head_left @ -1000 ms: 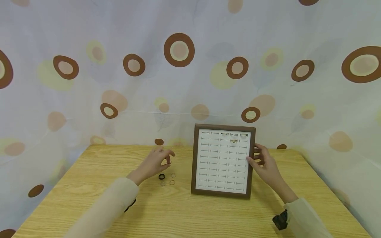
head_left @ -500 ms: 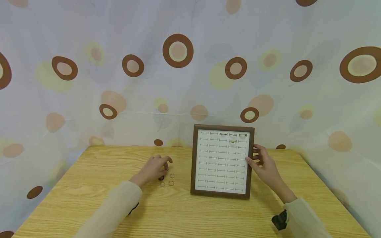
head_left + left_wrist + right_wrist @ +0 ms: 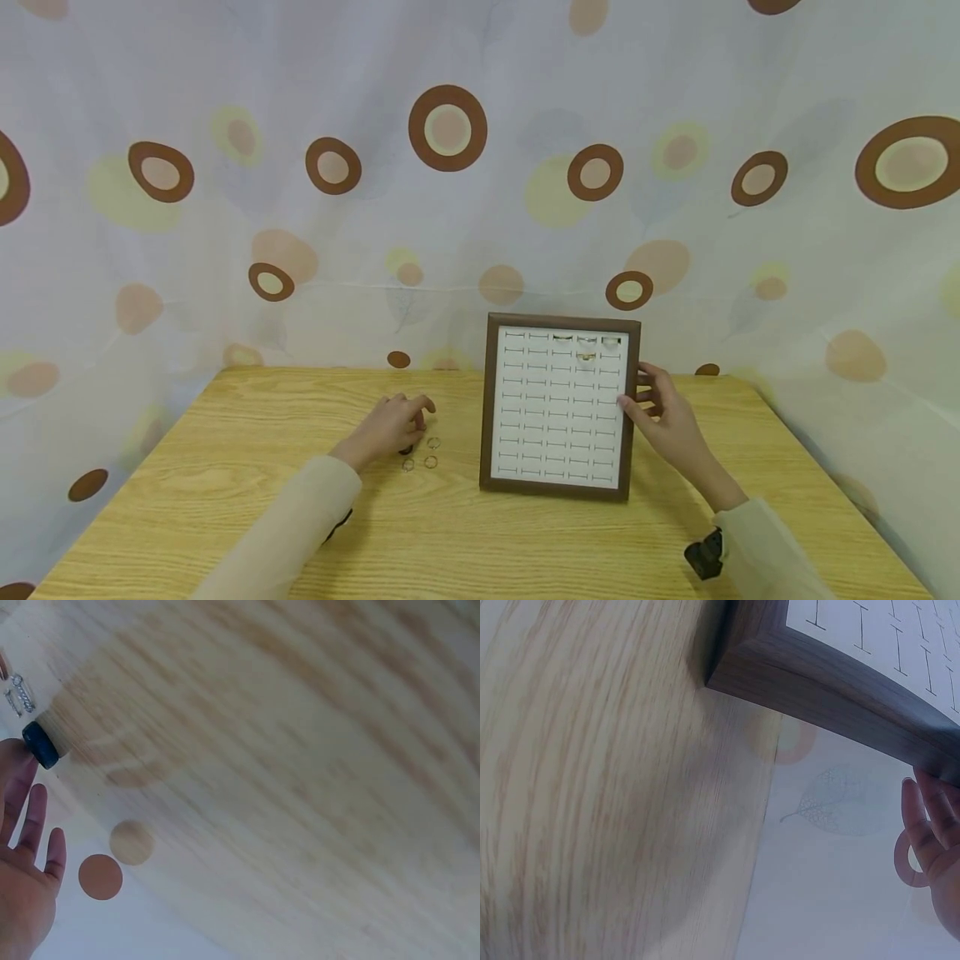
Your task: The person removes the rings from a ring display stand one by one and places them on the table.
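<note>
In the head view my left hand is low over the left-middle of the table, thumb and fingertips bent close together. It partly covers a black ring; the left wrist view shows the thumb in front of this dark ring. Whether the fingertips pinch anything is hidden. Several thin rings lie just right of them. My right hand grips the right edge of a brown-framed ring display board, thumb in front and fingers behind. The board stands upright. Several rings sit in its upper slots.
Below everything is a wood-grain table. A patterned curtain hangs behind and at both sides of it. A black wrist device is on the right forearm.
My left hand has moved slightly down toward the black ring, and its thumb and fingertips have come closer together. The right hand keeps its grip on the display board, which stays in place.
</note>
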Demonstrator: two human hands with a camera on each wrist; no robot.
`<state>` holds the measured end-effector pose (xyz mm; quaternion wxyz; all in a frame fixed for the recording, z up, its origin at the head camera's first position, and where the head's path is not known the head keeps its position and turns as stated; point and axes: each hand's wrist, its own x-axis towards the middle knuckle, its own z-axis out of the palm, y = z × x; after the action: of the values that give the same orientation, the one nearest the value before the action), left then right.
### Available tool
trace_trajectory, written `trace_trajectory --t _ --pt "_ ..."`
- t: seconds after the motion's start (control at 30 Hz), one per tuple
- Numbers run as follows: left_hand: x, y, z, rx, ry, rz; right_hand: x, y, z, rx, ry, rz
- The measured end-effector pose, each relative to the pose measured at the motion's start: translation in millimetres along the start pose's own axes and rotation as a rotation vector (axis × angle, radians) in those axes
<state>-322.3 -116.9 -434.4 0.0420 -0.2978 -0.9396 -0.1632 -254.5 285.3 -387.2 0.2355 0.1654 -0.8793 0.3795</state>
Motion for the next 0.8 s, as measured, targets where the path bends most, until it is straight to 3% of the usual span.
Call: trace_trajectory --t 0.2,0.47,0.6,0.8 --pt "-1.1 0.1 -3.0 -0.032 -0.023 -0.018 0.7 4 0 0.015 -0.001 -0.011" --pt "-0.7 1.1 -9.7 -0.057 -0.007 0.004 0.7 3 0 0.016 -0.007 -0.008" --pt "3.3 3.4 -18.0 -0.05 0.049 0.073 0.5 -1 -1 0.002 -0.005 0.004" --pt "12.3 13.5 -35.6 -0.024 0.159 0.192 -1.3 -27 -6 -0.014 0.001 0.004"
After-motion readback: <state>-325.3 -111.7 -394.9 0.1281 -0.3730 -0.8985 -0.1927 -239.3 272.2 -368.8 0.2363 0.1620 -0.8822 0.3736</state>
